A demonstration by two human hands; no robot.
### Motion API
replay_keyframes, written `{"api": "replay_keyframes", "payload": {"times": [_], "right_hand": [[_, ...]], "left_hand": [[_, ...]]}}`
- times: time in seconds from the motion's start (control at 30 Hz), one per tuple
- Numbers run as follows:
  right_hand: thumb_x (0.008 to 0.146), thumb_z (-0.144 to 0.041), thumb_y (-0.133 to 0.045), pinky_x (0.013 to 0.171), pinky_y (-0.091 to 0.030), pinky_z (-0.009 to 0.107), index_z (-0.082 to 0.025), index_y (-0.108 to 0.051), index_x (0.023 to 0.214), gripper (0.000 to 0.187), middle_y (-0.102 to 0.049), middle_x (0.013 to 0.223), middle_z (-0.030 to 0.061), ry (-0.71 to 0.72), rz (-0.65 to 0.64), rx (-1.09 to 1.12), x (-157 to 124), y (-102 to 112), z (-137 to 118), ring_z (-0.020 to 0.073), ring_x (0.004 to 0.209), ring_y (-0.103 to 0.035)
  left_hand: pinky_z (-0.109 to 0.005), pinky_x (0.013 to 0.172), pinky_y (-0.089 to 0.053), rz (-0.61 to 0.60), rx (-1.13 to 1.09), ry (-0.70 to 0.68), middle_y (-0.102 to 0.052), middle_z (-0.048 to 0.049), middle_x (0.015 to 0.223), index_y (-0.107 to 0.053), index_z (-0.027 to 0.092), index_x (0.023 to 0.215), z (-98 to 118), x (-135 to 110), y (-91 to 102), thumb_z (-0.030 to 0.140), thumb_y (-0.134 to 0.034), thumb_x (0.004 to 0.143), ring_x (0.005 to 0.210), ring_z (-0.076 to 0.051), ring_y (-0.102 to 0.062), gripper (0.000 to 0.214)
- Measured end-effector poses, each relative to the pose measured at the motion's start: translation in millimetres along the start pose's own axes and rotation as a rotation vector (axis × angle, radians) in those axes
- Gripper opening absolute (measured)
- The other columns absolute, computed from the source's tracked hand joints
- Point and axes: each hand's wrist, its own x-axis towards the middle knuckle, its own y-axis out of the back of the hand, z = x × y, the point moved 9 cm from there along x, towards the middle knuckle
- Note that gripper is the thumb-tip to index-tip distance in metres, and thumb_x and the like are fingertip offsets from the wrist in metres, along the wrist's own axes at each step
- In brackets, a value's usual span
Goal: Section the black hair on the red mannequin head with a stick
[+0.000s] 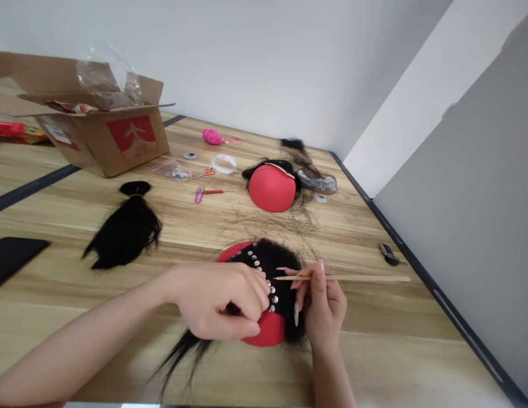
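Note:
On the table in front of me lies a red dome [267,331] partly covered with black hair [284,258]. A curved row of silver round studs [273,290] runs along the edge of the hair. My left hand [225,300] rests over the dome's left side, fingers curled round a lock of black hair [185,351] that trails out toward the lower left. In my right hand [325,300], at the right of the dome, is a thin wooden stick [366,278], pinched between thumb and fingers. Its fine tip points left, close to the studs and my left knuckles.
Farther back sits a second red dome [272,187] with black hair. A tied black hair bundle [125,232], a phone-like black slab [12,255], an open cardboard box [119,141], orange-handled scissors [207,172], clear tape roll [223,164], pink yarn [211,136] and a key [389,254] surround the work.

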Motion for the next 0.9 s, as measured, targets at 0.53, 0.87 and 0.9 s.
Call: {"api": "replay_keyframes", "payload": {"times": [0.53,0.87,0.9], "right_hand": [[0.102,-0.029,-0.049,0.082,-0.061,0.032,-0.021,-0.067,0.082,0.028,-0.056,0.052,-0.0068,0.203,-0.045,-0.065,-4.8,-3.7,-17.9,0.0094,0.050,-0.059],[0.103,-0.029,-0.046,0.086,-0.060,0.037,-0.022,-0.067,0.085,0.029,-0.054,0.052,-0.0062,0.158,-0.079,0.011,-4.9,-4.0,-13.0,0.0109,0.055,-0.059],[0.103,-0.029,-0.046,0.085,-0.061,0.037,-0.022,-0.067,0.085,0.029,-0.055,0.054,-0.0061,0.142,-0.073,0.032,-4.5,-2.8,-10.5,0.0103,0.054,-0.058]], "left_hand": [[-0.035,0.064,-0.036,-0.077,0.019,0.025,-0.036,0.0022,0.052,-0.020,0.025,0.059,2.0,2.3,-10.6,0.015,-0.040,0.084,0.057,-0.019,-0.036,0.033],[-0.036,0.065,-0.036,-0.070,0.015,0.016,-0.038,0.0022,0.053,-0.022,0.024,0.060,1.3,2.0,-9.5,0.014,-0.045,0.085,0.059,-0.019,-0.036,0.036],[-0.037,0.065,-0.036,-0.067,0.012,0.011,-0.038,0.0022,0.053,-0.022,0.024,0.060,1.1,2.1,-9.2,0.014,-0.046,0.085,0.059,-0.019,-0.036,0.036]]}}
